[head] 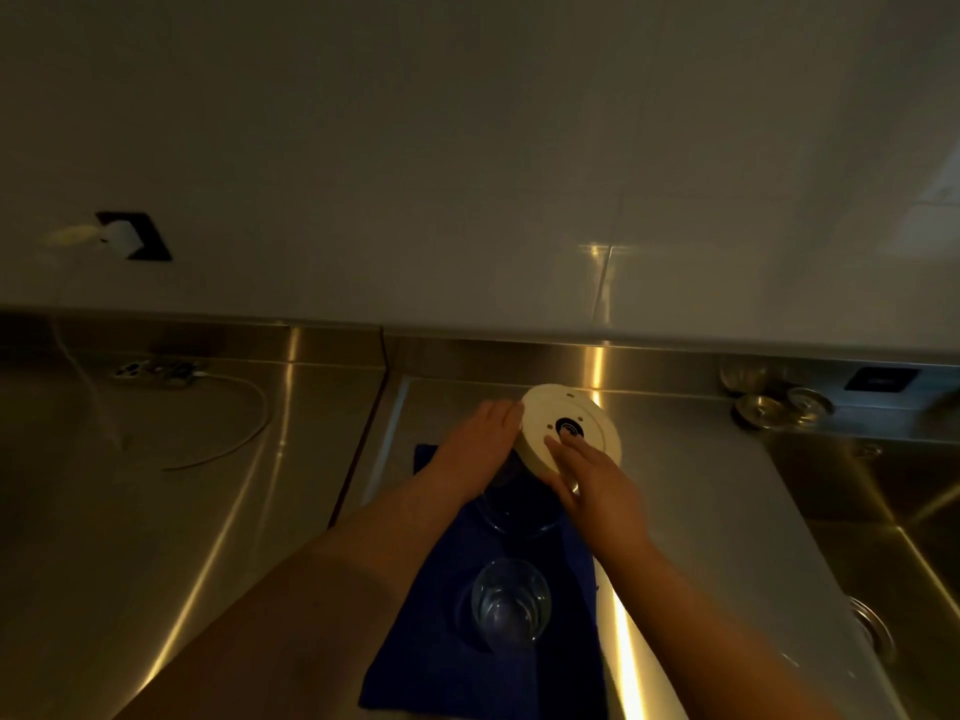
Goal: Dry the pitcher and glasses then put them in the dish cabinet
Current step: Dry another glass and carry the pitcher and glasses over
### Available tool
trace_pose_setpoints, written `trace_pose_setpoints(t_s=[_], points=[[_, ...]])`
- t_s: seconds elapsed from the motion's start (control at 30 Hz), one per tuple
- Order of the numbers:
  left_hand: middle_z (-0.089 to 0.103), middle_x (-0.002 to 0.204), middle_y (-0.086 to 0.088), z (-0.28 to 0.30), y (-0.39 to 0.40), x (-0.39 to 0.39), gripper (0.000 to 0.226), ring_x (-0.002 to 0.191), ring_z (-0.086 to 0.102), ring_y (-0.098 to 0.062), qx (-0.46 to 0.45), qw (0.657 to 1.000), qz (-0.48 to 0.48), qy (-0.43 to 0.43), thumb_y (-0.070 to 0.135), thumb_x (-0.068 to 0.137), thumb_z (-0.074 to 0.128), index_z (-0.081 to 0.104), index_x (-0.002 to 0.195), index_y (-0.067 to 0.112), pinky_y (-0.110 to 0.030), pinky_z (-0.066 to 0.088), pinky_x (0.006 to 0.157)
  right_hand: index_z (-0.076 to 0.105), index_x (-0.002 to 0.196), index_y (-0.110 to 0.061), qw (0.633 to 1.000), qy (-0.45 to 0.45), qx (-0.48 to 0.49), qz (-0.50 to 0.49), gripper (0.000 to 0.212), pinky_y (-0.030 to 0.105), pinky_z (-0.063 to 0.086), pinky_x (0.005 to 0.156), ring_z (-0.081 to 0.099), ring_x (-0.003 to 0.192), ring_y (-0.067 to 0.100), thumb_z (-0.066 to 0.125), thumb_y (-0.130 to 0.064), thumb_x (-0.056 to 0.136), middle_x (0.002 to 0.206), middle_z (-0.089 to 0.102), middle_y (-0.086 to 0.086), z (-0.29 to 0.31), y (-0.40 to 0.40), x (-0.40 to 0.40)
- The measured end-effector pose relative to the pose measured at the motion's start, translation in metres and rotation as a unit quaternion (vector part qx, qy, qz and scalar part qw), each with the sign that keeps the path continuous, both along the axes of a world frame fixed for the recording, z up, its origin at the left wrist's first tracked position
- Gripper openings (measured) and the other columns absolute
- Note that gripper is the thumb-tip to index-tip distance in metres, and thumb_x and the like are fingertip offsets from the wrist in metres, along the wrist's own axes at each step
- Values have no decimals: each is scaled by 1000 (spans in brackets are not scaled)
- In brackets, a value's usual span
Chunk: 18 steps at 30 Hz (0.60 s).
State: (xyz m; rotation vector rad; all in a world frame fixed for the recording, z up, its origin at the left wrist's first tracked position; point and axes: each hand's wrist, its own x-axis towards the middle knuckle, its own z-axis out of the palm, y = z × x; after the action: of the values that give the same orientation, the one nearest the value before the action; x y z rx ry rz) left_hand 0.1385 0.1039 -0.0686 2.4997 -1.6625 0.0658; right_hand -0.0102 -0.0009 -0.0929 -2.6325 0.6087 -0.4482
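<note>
Head view, dim light, steel counter (pixel 218 511). Pitcher (pixel 563 439) stands upside down on a blue cloth (pixel 415 652), its white round base turned up and tilted toward the camera, a dark socket at the centre of that base. The glass body below the base is hard to make out in the gloom; only a curved rim shows just under the wrists.

Left hand (pixel 480 449) lies against the left edge of the white base, fingers straight and close together, tips at the base rim. Whether the thumb wraps round the glass body cannot be told. Right hand (pixel 597 485) lies flat on the base from the right, fingers straight and slightly spread, fingertips (pixel 558 443) just beside the dark socket. Neither hand shows a curled grip.

Glass (pixel 511 605) stands on the same cloth, nearer the camera than both hands, between the two forearms, touching neither. Upright or inverted: cannot tell.

Beyond the right fingers, well apart, two small metal strainers (pixel 779 405) sit by the back ledge. A sink (pixel 893 537) lies right of the right forearm. Beyond the left fingers and well to the left, a white cable (pixel 228 444) loops across the counter; above it, a plug (pixel 122 239) sits in a dark wall socket.
</note>
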Motion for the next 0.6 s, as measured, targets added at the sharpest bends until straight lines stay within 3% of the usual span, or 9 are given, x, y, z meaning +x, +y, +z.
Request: trace_pose_setpoints(t_s=[0.23,0.4,0.5,0.6], points=[[25,155,-8,-9,-5,-10,73,141,23,-24,-58,996,46,45,11,89,62,21,149,12,-31,10,116,46,135,-25,999,-43,25,16,46,34,42,95,46,126,21,57,-32,90,142,44,0,-1,-10,-16],[43,140,-7,-14,-9,-13,48,120,47,-24,-91,982,124,106,16,95,52,35,140,16,-37,45,97,42,137,-26,998,-36,55,19,47,34,40,98,41,130,18,52,-36,92,145,40,-3,4,-18,-20],[41,142,-7,-14,-10,-11,49,121,45,-22,-92,979,136,120,17,94,54,35,140,17,-38,44,99,37,140,-23,998,-7,44,40,51,33,42,96,42,128,20,54,-32,92,147,37,0,15,-19,-11],[35,147,-8,-15,-14,-10,56,129,39,-23,-76,983,122,113,17,94,54,29,144,15,-34,37,104,23,146,-18,996,-2,12,87,60,32,27,106,24,139,19,52,-26,94,153,23,3,26,-18,8]])
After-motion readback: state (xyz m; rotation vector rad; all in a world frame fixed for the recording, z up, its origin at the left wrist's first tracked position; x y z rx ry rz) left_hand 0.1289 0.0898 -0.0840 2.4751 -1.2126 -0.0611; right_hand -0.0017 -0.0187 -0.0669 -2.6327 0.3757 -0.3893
